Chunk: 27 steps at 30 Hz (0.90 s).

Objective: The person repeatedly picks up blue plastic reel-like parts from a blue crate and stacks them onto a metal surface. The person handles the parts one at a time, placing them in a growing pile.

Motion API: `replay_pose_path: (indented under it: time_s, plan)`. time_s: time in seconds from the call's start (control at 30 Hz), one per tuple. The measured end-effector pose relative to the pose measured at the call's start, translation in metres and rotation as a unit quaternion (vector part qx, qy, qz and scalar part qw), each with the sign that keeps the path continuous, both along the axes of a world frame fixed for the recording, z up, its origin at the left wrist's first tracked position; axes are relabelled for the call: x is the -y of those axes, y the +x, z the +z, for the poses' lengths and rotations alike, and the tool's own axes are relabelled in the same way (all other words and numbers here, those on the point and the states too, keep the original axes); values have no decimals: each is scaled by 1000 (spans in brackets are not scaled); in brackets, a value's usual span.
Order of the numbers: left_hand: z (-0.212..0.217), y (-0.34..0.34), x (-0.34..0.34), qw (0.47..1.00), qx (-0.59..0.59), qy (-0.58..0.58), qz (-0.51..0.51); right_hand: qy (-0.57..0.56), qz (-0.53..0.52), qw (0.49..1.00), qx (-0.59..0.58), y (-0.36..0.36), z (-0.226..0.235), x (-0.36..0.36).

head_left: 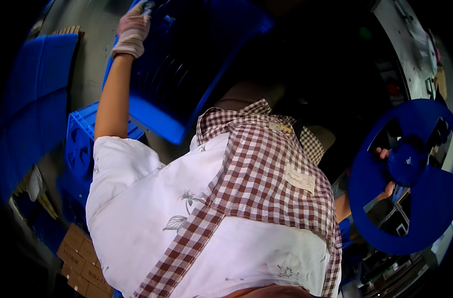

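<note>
Overhead, gloved left hand (133, 27) at eleven o'clock, arm straight, fingers closed on tilted blue plastic crate (186, 74). Right hand (388, 171) at three o'clock grips round blue plastic spoked reel (405, 208). Checked apron (256, 179) blocks the middle.

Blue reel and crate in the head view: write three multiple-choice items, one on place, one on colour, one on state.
1. Where is the left hand?
A. on the upper edge of the blue crate
B. on the cardboard boxes
C. on the apron

2. What colour is the reel at the right hand?
A. red
B. blue
C. white

3. How is the left hand covered?
A. bare
B. in a black mitten
C. in a light knit glove

Answers:
1 A, the gloved hand sits at the crate's top rim.
2 B, hub and spokes are all blue.
3 C, a ribbed cuff shows at the wrist.
</note>
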State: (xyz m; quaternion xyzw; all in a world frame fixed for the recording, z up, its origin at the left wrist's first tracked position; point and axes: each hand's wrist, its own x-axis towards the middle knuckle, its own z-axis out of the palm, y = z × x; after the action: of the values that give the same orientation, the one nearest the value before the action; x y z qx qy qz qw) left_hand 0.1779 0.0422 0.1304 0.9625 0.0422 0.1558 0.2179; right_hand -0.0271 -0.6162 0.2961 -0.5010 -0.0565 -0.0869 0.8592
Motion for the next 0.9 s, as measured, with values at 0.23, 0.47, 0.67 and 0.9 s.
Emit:
replay_pose_path:
  time_s: [0.23, 0.47, 0.67, 0.9]
  plan:
    - [8, -18, 6, 998, -32, -6, 52, -4, 12, 1000, 3, 9, 0, 4]
    - [-51, -25, 52, 993, -59, 33, 98, -22, 17, 1000, 9, 12, 5, 0]
    - [0, 14, 60, 998, 52, -30, 4, -57, 9, 997, 52, 19, 21, -3]
    - [180, 131, 190, 977, 13, 120, -177, -99, -3, 991, 87, 53, 47, -11]
